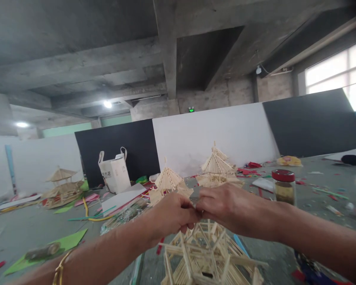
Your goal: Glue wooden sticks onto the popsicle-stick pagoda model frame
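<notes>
A pale wooden stick structure (207, 253) with an open frame on top stands right below my hands at the table's near edge. Both hands meet above its far side, fingertips touching. My left hand (176, 213) is closed in a pinch, and my right hand (222, 206) is pinched too, its fingers curled against the left ones. Whatever lies between the fingertips is too small to make out.
Behind are stick pavilions (168, 180) (218, 166), and another (62, 188) at the left. A white bag (115, 174) stands back left, a red-lidded jar (284, 188) at the right. Green paper (74, 239) and coloured scraps lie around.
</notes>
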The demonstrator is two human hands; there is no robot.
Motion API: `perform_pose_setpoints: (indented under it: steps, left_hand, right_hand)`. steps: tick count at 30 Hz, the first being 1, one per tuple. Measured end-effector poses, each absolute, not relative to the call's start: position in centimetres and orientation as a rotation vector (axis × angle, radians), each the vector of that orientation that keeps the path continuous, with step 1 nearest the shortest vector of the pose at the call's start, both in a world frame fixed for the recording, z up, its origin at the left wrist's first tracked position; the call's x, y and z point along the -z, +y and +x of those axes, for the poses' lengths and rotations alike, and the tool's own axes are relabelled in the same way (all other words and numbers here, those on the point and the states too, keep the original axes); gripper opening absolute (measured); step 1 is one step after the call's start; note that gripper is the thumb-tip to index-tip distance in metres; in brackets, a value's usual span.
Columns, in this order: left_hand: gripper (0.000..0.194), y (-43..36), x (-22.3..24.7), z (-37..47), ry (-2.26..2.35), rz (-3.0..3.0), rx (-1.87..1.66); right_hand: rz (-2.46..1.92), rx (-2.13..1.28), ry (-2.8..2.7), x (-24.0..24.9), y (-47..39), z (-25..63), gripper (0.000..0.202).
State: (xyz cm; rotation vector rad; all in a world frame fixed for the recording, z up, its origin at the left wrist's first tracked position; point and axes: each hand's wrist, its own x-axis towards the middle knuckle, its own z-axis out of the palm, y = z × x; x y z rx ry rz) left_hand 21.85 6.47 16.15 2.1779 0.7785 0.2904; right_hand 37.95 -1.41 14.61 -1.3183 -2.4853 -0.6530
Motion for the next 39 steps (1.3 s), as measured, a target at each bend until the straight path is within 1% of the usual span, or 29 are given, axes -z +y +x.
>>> perform_pose_setpoints:
  steps: [2,6,10,14,18,23,28,39]
  left_hand:
    - [0.016,6.4,-16.1,21.7,0.800,2.206,-0.272]
    - [0.016,6.0,-16.8,21.1,0.879,2.445,-0.279]
    - [0.015,5.5,-17.3,20.5,0.920,2.704,-0.321]
    - [0.016,5.1,-16.9,20.6,0.953,2.746,-0.315]
    - [0.016,4.9,-16.1,20.9,1.022,2.808,-0.434]
    - [0.015,5.1,-15.4,21.0,1.003,2.816,-0.485]
    - [0.013,5.3,-15.0,21.4,1.008,2.846,-0.569]
    - [0.012,5.3,-14.7,21.5,1.031,2.830,-0.565]
  right_hand:
    - [-1.301,0.629,-2.516,-14.7,-1.0,37.8,0.017]
    - [-1.235,0.531,-2.517,-14.9,-0.1,37.9,0.010]
    - [-1.198,0.379,-2.539,-15.0,0.0,37.8,0.012]
    - [-1.170,0.302,-2.543,-15.4,-0.1,37.8,0.011]
    - [-1.151,0.244,-2.421,-16.2,0.0,39.5,0.011]
    - [-1.244,0.146,-2.247,-15.2,0.6,41.8,0.012]
    - [-1.252,0.031,-2.246,-14.0,0.9,41.6,0.011]
    - [-1.238,-0.126,-2.253,-14.4,2.1,41.7,0.014]
